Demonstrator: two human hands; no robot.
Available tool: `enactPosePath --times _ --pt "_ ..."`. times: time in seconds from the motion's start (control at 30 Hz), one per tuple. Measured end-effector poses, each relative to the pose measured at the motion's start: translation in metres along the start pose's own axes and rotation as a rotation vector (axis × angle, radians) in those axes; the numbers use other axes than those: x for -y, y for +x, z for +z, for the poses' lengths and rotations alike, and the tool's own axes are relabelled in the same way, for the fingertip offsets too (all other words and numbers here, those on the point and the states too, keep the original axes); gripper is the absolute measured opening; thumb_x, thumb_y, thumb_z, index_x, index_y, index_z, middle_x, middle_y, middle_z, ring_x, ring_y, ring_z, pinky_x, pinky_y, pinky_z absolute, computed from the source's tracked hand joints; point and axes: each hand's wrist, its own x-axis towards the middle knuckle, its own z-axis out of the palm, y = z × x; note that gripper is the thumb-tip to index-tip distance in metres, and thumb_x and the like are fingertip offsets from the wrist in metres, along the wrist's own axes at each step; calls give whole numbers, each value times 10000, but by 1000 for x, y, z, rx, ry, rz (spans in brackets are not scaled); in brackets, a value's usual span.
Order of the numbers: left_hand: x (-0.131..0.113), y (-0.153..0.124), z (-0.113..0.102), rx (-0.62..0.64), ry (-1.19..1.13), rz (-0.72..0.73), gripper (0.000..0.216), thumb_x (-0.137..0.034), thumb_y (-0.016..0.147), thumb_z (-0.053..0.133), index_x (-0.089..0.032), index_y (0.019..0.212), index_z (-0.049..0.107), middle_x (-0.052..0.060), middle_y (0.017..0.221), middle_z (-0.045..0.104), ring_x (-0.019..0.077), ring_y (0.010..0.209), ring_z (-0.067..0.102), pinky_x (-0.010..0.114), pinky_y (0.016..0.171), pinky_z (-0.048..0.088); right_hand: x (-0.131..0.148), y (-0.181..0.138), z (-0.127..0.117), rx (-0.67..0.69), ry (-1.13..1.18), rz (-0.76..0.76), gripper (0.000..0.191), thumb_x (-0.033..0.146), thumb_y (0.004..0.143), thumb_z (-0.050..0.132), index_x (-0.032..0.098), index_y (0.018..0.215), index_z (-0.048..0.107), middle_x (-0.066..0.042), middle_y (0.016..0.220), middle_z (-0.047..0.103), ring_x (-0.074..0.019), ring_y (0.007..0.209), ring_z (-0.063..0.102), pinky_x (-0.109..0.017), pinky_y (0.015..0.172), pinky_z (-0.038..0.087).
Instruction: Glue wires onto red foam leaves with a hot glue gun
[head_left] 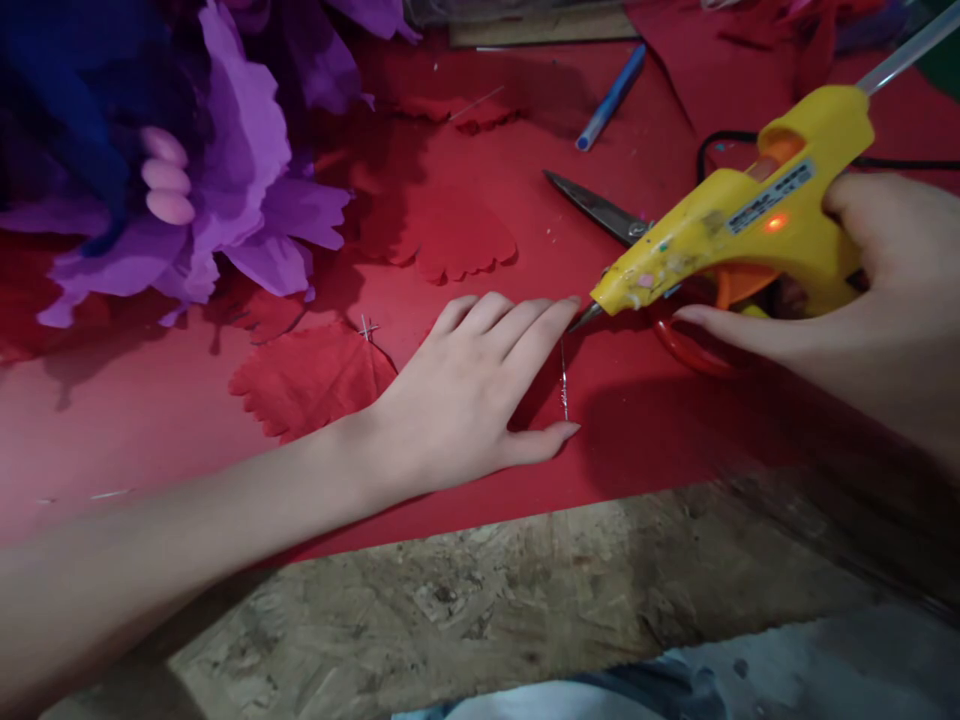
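Observation:
My right hand (892, 260) is wrapped round the handle of a yellow hot glue gun (810, 195), with its orange light lit. A clear glue stick (919, 45) sticks out of the gun's back end. The metal nozzle tip points down-left, beside the index fingertip of my left hand (476, 375). That hand lies palm down on the red sheet (645, 410), fingers stretched out and thumb apart. Between its index finger and thumb runs a thin silvery wire (565, 385). A red scalloped petal (307, 385) lies behind the left wrist.
Scissors (600, 205) with orange-red handles lie under the glue gun. A blue pen (611, 97) and more red petals (465, 240) are further back. Large purple flowers (247, 160) stand at the left. The gun's black cord (705, 150) runs right. A chipboard edge (465, 590) is in front.

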Motion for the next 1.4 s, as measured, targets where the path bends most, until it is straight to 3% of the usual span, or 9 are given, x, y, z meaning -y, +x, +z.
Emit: enactPosePath --times 0.2,0.43,0.63,0.83,1.0,1.2,1.4 --pt "0 0 -1 21 2 -12 656 -477 788 487 -44 1259 342 153 1198 513 272 1038 456 391 887 349 -3 4 6 -18 -2 -64 669 831 585 302 213 779 470 -49 753 542 -210 779 556 -327 502 319" --pt "0 0 -2 21 28 -7 639 -466 803 472 -34 1257 349 159 1175 526 273 1027 464 377 879 347 -18 0 9 -47 11 -226 583 747 600 426 236 878 460 -37 749 530 -195 744 543 -307 473 321" --pt "0 0 -1 11 29 12 643 -457 804 478 -18 1254 348 167 1172 524 272 1012 469 381 872 353 1 -6 -2 -3 -49 -70 495 667 642 504 210 824 454 -42 851 561 -212 828 564 -297 458 273" --pt "0 0 -1 1 37 16 655 -471 798 481 -15 1252 354 162 1171 525 270 1003 473 377 867 354 -1 -10 -4 -1 3 -191 566 719 700 360 223 940 490 -46 828 553 -189 822 559 -320 493 310" --pt "0 0 -1 17 41 7 650 -470 805 468 -16 1255 354 161 1173 528 270 1011 469 373 870 351 -2 -9 -1 -39 -39 -145 573 728 673 395 205 889 492 -51 814 552 -198 795 559 -316 497 326" --pt "0 0 -1 18 39 -2 644 -470 800 472 -29 1255 355 155 1183 525 269 1011 470 372 871 352 -4 -10 -3 -39 13 -256 574 729 698 347 220 917 497 -38 795 546 -179 792 559 -318 503 311" --pt "0 0 -2 11 39 -4 644 -471 796 473 -31 1252 361 153 1165 535 269 1011 474 367 866 355 -2 -6 -3 8 -5 -156 639 794 638 298 206 815 471 -52 775 543 -196 756 550 -326 510 329"
